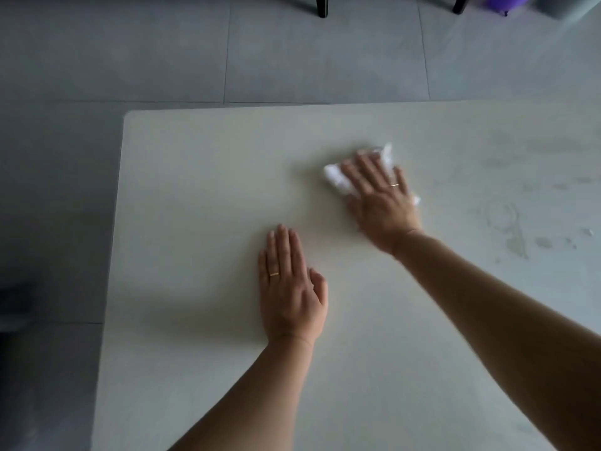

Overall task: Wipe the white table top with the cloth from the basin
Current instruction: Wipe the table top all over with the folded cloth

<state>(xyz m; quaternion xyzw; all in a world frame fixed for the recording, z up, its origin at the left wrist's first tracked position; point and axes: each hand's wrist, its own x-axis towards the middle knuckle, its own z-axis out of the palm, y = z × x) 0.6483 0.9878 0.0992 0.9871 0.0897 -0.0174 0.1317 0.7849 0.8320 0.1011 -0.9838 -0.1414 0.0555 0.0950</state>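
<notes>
The white table top fills most of the head view. My right hand lies flat on a bunched white cloth and presses it on the table, right of centre and towards the far edge. The cloth sticks out past the fingers on the left and at the top. My left hand rests palm down on the bare table, fingers together, nearer to me and left of the cloth. It holds nothing. The basin is out of view.
Wet marks and smears lie on the table's right part. The table's far left corner and left edge border grey floor tiles. Two dark chair legs and a purple object stand beyond the far edge.
</notes>
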